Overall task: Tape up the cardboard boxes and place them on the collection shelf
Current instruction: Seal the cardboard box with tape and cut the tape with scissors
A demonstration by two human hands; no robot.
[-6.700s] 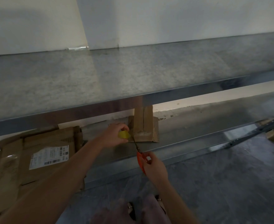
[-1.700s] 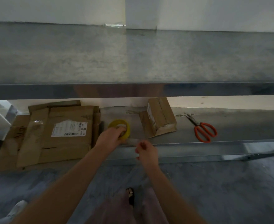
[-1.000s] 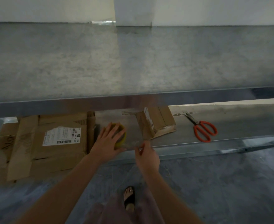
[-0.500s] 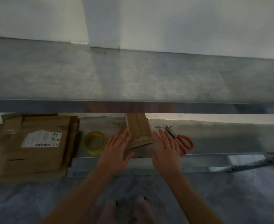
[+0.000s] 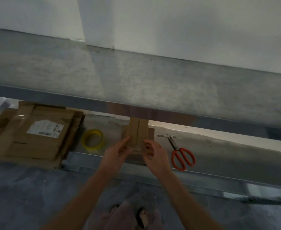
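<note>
Left hand [image 5: 115, 153] and right hand [image 5: 155, 154] grasped box [image 5: 137, 132] at its near end, tape [image 5: 92, 141] and scissors [image 5: 183, 157] lay beside it on shelf [image 5: 227, 146]

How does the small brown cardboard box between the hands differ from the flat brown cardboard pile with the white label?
The small brown cardboard box stands folded into shape; the flat brown cardboard pile lies collapsed. The box is far smaller than the pile. The left hand and right hand hold the box; nothing touches the pile. The pile bears a white label; the box shows none. Both are brown cardboard.
</note>
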